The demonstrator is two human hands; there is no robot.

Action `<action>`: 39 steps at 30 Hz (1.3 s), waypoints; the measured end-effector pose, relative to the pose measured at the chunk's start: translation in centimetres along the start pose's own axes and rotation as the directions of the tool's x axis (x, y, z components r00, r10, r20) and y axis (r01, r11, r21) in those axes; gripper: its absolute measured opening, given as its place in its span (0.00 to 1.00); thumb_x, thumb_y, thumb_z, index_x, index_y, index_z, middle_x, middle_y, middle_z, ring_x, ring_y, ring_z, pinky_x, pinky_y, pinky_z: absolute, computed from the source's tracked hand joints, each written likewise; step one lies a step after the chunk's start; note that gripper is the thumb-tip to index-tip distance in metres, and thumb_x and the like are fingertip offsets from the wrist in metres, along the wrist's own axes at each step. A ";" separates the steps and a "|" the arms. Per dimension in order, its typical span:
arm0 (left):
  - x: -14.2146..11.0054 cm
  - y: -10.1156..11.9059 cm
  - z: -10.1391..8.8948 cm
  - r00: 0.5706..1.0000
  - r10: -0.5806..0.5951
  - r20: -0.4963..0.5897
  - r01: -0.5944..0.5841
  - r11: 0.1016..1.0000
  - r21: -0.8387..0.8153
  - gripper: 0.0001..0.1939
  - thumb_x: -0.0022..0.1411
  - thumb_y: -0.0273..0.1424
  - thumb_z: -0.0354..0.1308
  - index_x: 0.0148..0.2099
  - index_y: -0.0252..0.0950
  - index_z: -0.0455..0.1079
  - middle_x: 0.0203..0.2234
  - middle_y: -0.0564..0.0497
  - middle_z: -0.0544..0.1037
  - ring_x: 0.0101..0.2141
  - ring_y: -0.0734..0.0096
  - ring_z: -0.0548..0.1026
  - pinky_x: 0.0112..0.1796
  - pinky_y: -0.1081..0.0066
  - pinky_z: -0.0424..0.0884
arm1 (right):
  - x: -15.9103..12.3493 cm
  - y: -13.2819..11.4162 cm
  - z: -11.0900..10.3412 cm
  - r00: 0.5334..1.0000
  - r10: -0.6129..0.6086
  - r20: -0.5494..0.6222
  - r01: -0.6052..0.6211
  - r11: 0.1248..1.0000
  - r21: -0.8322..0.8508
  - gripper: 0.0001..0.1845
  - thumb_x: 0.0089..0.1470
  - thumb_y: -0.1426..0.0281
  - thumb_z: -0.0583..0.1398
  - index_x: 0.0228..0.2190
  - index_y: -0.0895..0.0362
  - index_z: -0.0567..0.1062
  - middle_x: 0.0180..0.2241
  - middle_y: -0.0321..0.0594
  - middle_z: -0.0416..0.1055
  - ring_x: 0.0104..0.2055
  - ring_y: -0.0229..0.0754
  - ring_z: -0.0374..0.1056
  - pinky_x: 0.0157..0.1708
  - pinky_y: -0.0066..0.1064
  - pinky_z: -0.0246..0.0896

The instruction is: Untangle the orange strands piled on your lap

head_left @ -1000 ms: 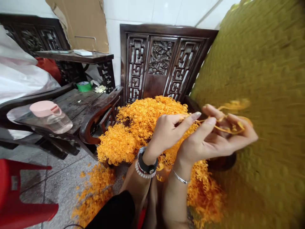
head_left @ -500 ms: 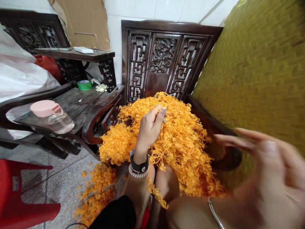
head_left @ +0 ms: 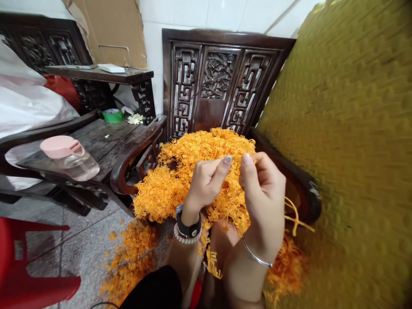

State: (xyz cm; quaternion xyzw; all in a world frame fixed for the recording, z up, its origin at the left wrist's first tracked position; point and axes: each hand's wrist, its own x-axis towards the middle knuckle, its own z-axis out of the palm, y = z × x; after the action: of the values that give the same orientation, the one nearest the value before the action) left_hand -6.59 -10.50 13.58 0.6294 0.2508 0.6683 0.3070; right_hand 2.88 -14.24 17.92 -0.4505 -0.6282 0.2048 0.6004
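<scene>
A big heap of orange plastic flower sprigs (head_left: pixel 180 171) fills the seat of a dark carved wooden chair (head_left: pixel 219 81). My left hand (head_left: pixel 206 182), with a black watch and a bead bracelet at the wrist, pinches into the heap with curled fingers. My right hand (head_left: pixel 262 197), wearing a silver bangle, is closed beside it on orange sprigs; thin orange stems (head_left: pixel 294 214) trail out from under its palm to the right. Both hands meet over the middle of the heap.
A large yellow-green woven panel (head_left: pixel 347 150) rises at the right. Loose sprigs litter the tiled floor (head_left: pixel 128 262). At left, a side table (head_left: pixel 103 141) carries a pink-lidded clear jug (head_left: pixel 69 156) and green tape roll (head_left: pixel 113 115); a red stool (head_left: pixel 28 266) stands lower left.
My right hand swung out to the yellow-green panel, blurred, then came back to the heap beside my left hand. My left hand stayed in the sprigs, shifting slightly.
</scene>
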 end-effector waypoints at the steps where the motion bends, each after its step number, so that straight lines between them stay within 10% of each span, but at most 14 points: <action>1: -0.1 0.3 0.2 0.999 -0.043 -0.019 0.040 0.990 -0.134 0.25 0.64 0.40 0.48 0.18 0.35 0.48 0.13 0.59 0.50 0.15 0.82 0.49 0.18 0.72 0.45 | -0.2 -0.1 0.1 0.997 0.037 0.068 -0.044 0.992 0.119 0.17 0.57 0.63 0.55 0.21 0.57 0.59 0.19 0.30 0.50 0.20 0.28 0.46 0.18 0.22 0.44; 6: -0.2 1.1 1.6 0.943 -0.333 -0.006 0.234 0.676 -0.698 0.27 0.56 0.44 0.56 0.18 0.36 0.45 0.12 0.61 0.43 0.13 0.85 0.42 0.14 0.77 0.40 | -0.2 -0.1 1.0 0.964 0.122 0.234 -0.239 0.783 0.575 0.19 0.57 0.63 0.54 0.19 0.56 0.54 0.17 0.27 0.41 0.16 0.26 0.36 0.13 0.21 0.34; 11: 0.8 0.1 1.4 0.902 -0.417 -0.107 0.126 0.494 -0.860 0.24 0.65 0.36 0.46 0.20 0.37 0.40 0.13 0.61 0.38 0.14 0.82 0.37 0.14 0.78 0.41 | 1.0 -0.1 0.1 0.944 0.171 0.283 -0.328 0.593 0.735 0.22 0.52 0.61 0.57 0.17 0.55 0.52 0.13 0.25 0.39 0.13 0.26 0.33 0.10 0.21 0.31; 16: 1.1 -0.6 0.4 0.948 -0.257 -0.187 0.020 0.636 -0.772 0.23 0.67 0.36 0.39 0.19 0.36 0.50 0.11 0.59 0.49 0.14 0.81 0.48 0.18 0.78 0.53 | 1.6 0.8 -1.3 0.979 0.200 0.041 -0.172 0.700 0.694 0.21 0.50 0.64 0.58 0.16 0.56 0.54 0.14 0.27 0.44 0.14 0.26 0.37 0.12 0.23 0.31; 20: 0.8 -0.5 1.3 0.973 -0.095 -0.211 0.022 0.947 -0.322 0.20 0.66 0.38 0.44 0.29 0.37 0.72 0.24 0.51 0.73 0.28 0.75 0.69 0.32 0.72 0.65 | 1.2 1.3 -0.8 0.993 0.106 0.057 -0.120 0.841 0.528 0.19 0.54 0.64 0.57 0.18 0.57 0.57 0.16 0.28 0.45 0.17 0.27 0.41 0.15 0.24 0.37; 24: 0.9 -0.6 1.8 0.985 0.028 -0.169 -0.041 0.996 -0.078 0.13 0.64 0.34 0.49 0.41 0.41 0.75 0.37 0.50 0.78 0.42 0.73 0.72 0.47 0.68 0.64 | 1.1 1.3 -0.3 0.990 0.060 0.131 -0.113 0.884 0.454 0.17 0.55 0.65 0.57 0.20 0.57 0.59 0.17 0.28 0.43 0.17 0.27 0.39 0.16 0.23 0.36; 32: 0.7 -0.5 1.2 0.957 -0.231 -0.174 0.150 0.911 -0.385 0.07 0.54 0.34 0.61 0.35 0.38 0.74 0.32 0.51 0.78 0.35 0.72 0.76 0.36 0.71 0.73 | 1.6 1.9 -0.7 0.995 0.085 0.056 -0.101 0.904 0.415 0.18 0.56 0.66 0.56 0.19 0.56 0.56 0.17 0.28 0.43 0.17 0.27 0.38 0.15 0.24 0.34; 39: 0.2 -2.4 1.6 0.895 -0.427 -0.126 0.396 0.893 -0.212 0.17 0.62 0.44 0.48 0.42 0.39 0.69 0.43 0.47 0.73 0.45 0.67 0.71 0.38 0.70 0.71 | 2.5 3.4 0.6 0.981 0.155 0.116 -0.181 0.947 0.265 0.19 0.54 0.63 0.56 0.18 0.57 0.56 0.16 0.28 0.46 0.17 0.27 0.40 0.14 0.24 0.32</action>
State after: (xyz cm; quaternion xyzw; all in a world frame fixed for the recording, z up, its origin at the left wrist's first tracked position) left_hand -4.79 -8.73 12.12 0.4723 0.3422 0.6586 0.4754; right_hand 3.74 -10.30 16.45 -0.4047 -0.5805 0.3611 0.6073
